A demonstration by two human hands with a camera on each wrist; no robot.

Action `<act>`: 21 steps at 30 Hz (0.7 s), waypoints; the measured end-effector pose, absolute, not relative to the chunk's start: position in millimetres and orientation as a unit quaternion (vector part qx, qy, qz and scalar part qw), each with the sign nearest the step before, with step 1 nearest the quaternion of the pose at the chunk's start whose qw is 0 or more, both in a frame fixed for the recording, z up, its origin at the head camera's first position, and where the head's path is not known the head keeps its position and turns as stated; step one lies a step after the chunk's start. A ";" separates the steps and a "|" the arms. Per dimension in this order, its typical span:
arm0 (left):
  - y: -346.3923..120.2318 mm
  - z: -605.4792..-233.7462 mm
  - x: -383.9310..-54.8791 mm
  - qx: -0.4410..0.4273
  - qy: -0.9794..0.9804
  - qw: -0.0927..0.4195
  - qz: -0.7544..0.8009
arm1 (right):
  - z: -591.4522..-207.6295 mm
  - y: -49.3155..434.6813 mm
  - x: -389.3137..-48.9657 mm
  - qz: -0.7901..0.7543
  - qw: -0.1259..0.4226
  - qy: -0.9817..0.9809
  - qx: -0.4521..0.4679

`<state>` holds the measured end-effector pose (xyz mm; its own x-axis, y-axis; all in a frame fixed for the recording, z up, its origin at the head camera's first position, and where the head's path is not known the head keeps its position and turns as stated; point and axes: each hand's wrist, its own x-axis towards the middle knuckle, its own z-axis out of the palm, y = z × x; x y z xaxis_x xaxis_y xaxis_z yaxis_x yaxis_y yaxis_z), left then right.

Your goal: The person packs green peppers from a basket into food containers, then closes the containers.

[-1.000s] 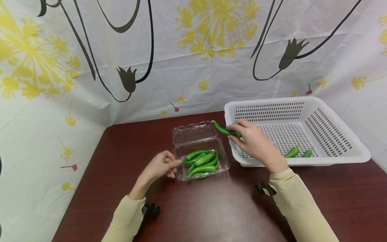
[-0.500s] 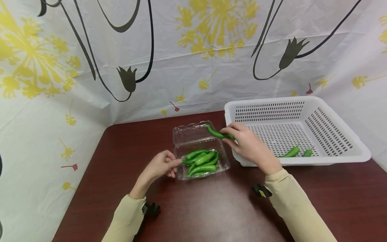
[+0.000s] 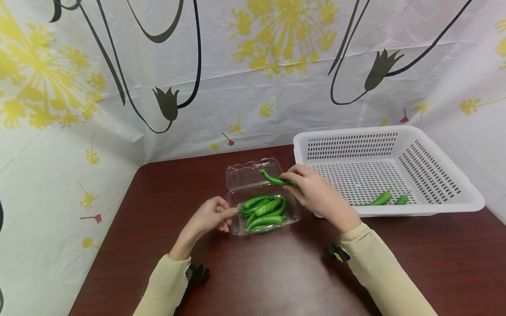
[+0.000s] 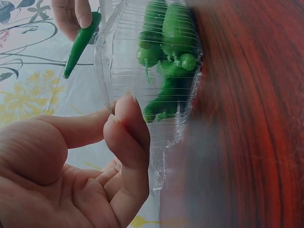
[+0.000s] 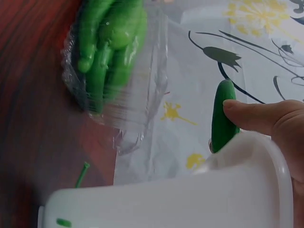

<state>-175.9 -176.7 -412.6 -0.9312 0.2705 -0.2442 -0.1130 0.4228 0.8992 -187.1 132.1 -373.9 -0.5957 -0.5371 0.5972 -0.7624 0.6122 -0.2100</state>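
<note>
Head view: right hand (image 3: 312,191) pinching a slim, curved green pepper (image 3: 273,179) beside a clear plastic hinged box (image 3: 292,210)
The pepper is held in the air between thumb and fingers, tip pointing left, seen against the box's open transparent lid (image 3: 245,176); the left hand (image 3: 209,215) grips the box's left edge, thumb and fingertip meeting at the rim in the left wrist view. A heap of glossy green peppers (image 3: 266,208) lies inside the box, which sits on a dark red-brown wood-grain table (image 3: 253,272). Just right of the box stands a rectangular white plastic basket (image 3: 427,210) with slotted walls, and at least two more green peppers (image 3: 381,199) lie in it near the front wall
</note>
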 end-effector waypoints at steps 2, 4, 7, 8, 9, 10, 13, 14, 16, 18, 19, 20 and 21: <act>-176.9 -413.6 -176.0 0.048 0.824 0.179 0.535 | -375.2 129.6 -186.1 0.228 0.238 -0.865 0.378; -176.8 -413.9 -175.8 0.046 0.824 0.179 0.535 | -376.3 127.3 -185.3 0.228 0.233 -0.866 0.379; -176.5 -413.7 -175.5 0.048 0.825 0.179 0.535 | -378.3 123.9 -185.0 0.228 0.230 -0.864 0.386; -176.2 -413.3 -175.5 0.047 0.825 0.179 0.534 | -378.7 123.0 -184.9 0.227 0.231 -0.863 0.388; -176.1 -412.8 -175.1 0.048 0.825 0.179 0.534 | -379.3 122.2 -184.8 0.225 0.232 -0.862 0.390; -176.0 -412.6 -175.1 0.049 0.825 0.179 0.533 | -380.1 121.4 -184.9 0.223 0.233 -0.861 0.393; -176.1 -412.3 -175.0 0.049 0.825 0.179 0.534 | -381.5 118.8 -184.9 0.218 0.235 -0.858 0.402; -176.1 -412.0 -174.9 0.049 0.825 0.179 0.534 | -382.0 118.0 -184.8 0.216 0.235 -0.857 0.405; -176.3 -412.2 -175.0 0.047 0.825 0.178 0.535 | -382.8 116.6 -184.4 0.215 0.234 -0.854 0.411; -176.4 -412.1 -174.9 0.047 0.825 0.178 0.534 | -383.5 115.2 -183.7 0.213 0.235 -0.852 0.417; -176.3 -412.0 -174.8 0.048 0.825 0.177 0.535 | -383.8 114.6 -183.2 0.211 0.236 -0.851 0.419; -176.1 -411.9 -174.5 0.049 0.826 0.176 0.534 | -383.9 113.8 -182.7 0.210 0.237 -0.850 0.421; -176.0 -411.9 -174.4 0.050 0.826 0.175 0.534 | -384.1 113.3 -182.1 0.208 0.238 -0.850 0.422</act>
<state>-174.4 -176.0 -411.9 -0.9336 0.2693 -0.2363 -0.1050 0.4248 0.8992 -182.1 113.3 -384.1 -0.5308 -0.6183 0.5796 -0.8160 0.5575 -0.1525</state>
